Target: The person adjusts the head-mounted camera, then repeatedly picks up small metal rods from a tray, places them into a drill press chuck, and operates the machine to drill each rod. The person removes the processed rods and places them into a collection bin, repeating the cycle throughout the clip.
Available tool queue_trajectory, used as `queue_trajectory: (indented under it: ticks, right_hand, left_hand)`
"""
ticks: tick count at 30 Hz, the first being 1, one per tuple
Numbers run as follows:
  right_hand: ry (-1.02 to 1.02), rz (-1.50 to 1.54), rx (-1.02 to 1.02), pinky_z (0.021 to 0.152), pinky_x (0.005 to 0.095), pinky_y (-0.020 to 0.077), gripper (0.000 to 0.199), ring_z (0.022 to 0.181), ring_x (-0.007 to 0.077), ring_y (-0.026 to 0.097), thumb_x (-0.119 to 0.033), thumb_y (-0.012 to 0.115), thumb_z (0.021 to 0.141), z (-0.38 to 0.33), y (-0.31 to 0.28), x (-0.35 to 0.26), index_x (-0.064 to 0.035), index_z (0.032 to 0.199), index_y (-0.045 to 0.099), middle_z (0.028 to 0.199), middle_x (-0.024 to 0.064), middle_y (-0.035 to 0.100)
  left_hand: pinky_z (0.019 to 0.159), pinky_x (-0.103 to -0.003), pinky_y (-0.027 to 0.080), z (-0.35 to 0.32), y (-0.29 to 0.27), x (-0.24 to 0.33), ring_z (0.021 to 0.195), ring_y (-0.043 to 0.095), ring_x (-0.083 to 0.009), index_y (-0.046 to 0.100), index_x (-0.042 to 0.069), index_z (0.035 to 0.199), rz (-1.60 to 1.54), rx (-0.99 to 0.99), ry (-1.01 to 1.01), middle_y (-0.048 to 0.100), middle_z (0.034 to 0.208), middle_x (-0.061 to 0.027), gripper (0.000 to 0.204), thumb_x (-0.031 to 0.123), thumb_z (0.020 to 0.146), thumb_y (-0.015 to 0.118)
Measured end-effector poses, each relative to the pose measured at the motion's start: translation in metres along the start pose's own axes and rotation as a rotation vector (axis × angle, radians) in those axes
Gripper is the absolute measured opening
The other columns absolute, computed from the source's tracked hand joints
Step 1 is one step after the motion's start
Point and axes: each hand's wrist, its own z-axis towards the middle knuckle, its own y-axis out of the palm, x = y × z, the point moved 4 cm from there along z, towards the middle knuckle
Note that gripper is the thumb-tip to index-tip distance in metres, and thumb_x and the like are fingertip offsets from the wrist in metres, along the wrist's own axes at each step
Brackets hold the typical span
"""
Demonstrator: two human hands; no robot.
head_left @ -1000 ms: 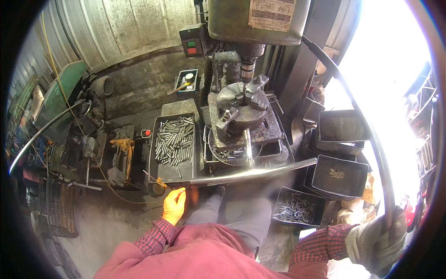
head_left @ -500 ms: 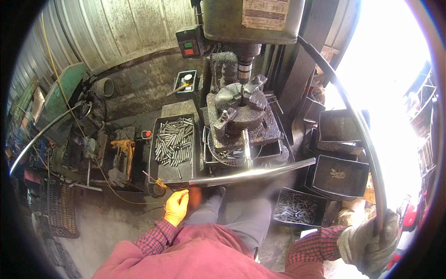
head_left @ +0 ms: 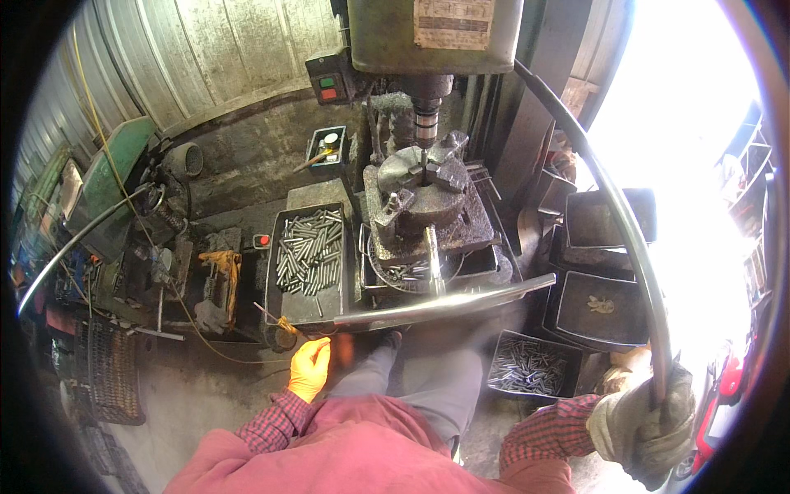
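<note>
My right hand (head_left: 646, 426), in a grey work glove, is wrapped round the lower end of a long curved metal lever (head_left: 623, 216) that comes from the drill press (head_left: 436, 37). My left hand (head_left: 309, 369), in an orange glove, is closed, thumb against fingers, just below the near edge of a parts tray (head_left: 331, 305). Whether it pinches anything is too small to tell. A thin stick with a yellow wrapping (head_left: 285, 326) lies close to its fingertips. Under the press's chuck (head_left: 425, 123), the drill bit (head_left: 425, 166) points down into a round jawed vise (head_left: 411, 185).
A shiny bar (head_left: 448, 301) crosses in front of the press. Short metal pins (head_left: 311, 251) fill much of the parts tray; more lie in a floor bin (head_left: 527, 366). Black bins (head_left: 605, 309) stand at right. A switch box (head_left: 329, 78) hangs beside the press, and machinery (head_left: 111, 193) occupies the left.
My right hand and the lever's lower end have moved slightly left. The left hand keeps its closed shape and stays by the tray. The whole view has shifted a little.
</note>
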Motion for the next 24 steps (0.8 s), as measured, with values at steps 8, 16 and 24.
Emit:
queue_trajectory:
  ticks: [8, 16, 24]
  right_hand:
    - [0.541, 2.447, 0.816, 0.044, 0.0293, 0.0361, 0.046, 0.043, 0.0115, 0.046, -0.056, 0.062, 0.103, -0.007, 0.009, -0.070, -0.0246, 0.069, 0.053, 0.054, -0.0098, 0.046]
    - [0.116, 2.141, 0.399, 0.043, 0.0288, 0.0285, 0.051, 0.041, 0.0108, 0.030, -0.058, 0.049, 0.106, -0.008, -0.049, -0.157, -0.0267, 0.070, 0.033, 0.055, -0.0105, 0.027]
    - [0.403, 2.324, 0.614, 0.044, 0.0301, 0.0314, 0.048, 0.042, 0.0115, 0.040, -0.054, 0.060, 0.103, -0.025, -0.014, -0.105, -0.0270, 0.066, 0.043, 0.055, -0.0104, 0.038]
  left_hand:
    - [0.091, -0.035, 0.057, -0.003, -0.001, 0.002, 0.100, 0.075, -0.0282, 0.077, -0.003, 0.116, 0.019, -0.007, -0.021, 0.078, 0.108, -0.0181, 0.023, 0.011, 0.100, 0.070]
    - [0.091, -0.035, 0.057, -0.003, -0.002, 0.007, 0.100, 0.075, -0.0280, 0.077, -0.003, 0.116, 0.038, -0.003, -0.027, 0.079, 0.108, -0.0176, 0.023, 0.011, 0.099, 0.070]
    - [0.091, -0.035, 0.057, -0.004, -0.003, 0.011, 0.100, 0.075, -0.0268, 0.077, -0.003, 0.115, 0.043, -0.004, -0.036, 0.079, 0.108, -0.0178, 0.022, 0.011, 0.099, 0.071]
